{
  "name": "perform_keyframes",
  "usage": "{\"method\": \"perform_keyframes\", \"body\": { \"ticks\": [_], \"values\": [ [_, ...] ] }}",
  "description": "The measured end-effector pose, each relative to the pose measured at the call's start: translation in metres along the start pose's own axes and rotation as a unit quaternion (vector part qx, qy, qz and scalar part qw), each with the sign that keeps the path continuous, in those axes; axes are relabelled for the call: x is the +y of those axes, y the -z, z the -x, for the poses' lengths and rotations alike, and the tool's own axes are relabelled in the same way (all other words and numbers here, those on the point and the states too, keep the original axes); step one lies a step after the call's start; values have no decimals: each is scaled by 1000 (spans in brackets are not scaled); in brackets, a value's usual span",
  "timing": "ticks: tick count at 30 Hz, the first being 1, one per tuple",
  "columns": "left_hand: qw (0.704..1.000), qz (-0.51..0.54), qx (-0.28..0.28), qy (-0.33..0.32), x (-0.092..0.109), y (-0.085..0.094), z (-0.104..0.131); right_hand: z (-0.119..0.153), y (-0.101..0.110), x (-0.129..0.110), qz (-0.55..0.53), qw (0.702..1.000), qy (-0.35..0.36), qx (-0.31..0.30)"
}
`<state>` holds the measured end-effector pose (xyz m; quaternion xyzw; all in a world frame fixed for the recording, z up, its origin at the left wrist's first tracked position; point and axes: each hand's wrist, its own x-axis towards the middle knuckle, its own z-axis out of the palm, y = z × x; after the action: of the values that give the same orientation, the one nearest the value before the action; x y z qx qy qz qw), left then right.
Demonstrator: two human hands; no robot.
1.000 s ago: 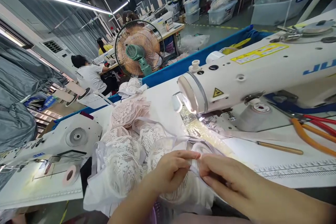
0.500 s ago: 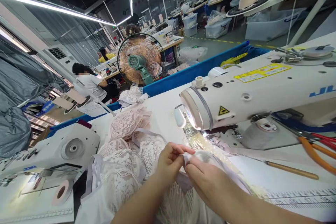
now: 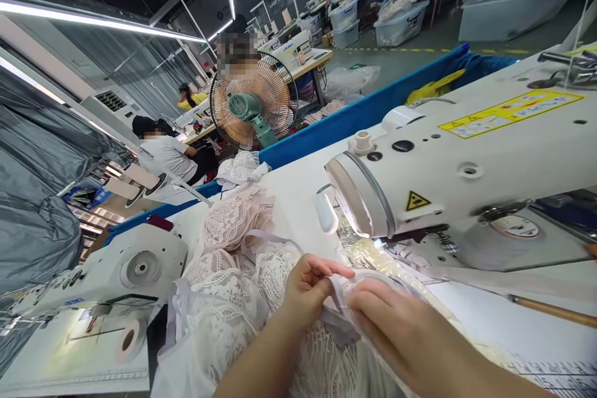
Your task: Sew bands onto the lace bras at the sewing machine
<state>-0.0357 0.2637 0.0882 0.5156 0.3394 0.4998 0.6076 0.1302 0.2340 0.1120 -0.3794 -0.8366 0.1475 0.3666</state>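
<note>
My left hand [image 3: 310, 289] pinches the edge of a pale lilac band [image 3: 339, 292] on a white lace garment. Close beside it on the right, my right hand [image 3: 392, 314] is closed on the same band, its fingertips slightly blurred. Under and left of my hands lies a heap of white lace pieces [image 3: 219, 292], with pinkish lace cups [image 3: 228, 221] behind. The head of a white sewing machine [image 3: 364, 196] stands just beyond my hands, its lamp lit above the needle area.
A second sewing machine [image 3: 135, 264] stands at the left. At right lie a wooden-handled tool [image 3: 553, 309] and a printed ruler [image 3: 555, 370]. Blue cloth [image 3: 364, 121] edges the table's far side. Beyond it are a fan [image 3: 254, 102] and a seated person [image 3: 168, 152].
The view has shifted, so the machine sits further right and larger. My right hand has moved slightly away from my left, and more of the band shows between them.
</note>
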Motion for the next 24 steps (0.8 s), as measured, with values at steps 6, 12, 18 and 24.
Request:
{"method": "perform_keyframes", "body": {
  "ticks": [6,12,18,24],
  "values": [
    [1000,-24,-6,-18,-1,3,1,-8,12,9,25,998,-64,16],
    [999,-41,-10,-27,3,3,2,-12,10,7,50,997,-44,-28],
    [998,-50,-18,-39,6,3,2,-9,7,5,65,997,-16,-25],
    [997,-46,-24,-51,4,3,2,-10,4,4,97,995,7,6]
  ]
}}
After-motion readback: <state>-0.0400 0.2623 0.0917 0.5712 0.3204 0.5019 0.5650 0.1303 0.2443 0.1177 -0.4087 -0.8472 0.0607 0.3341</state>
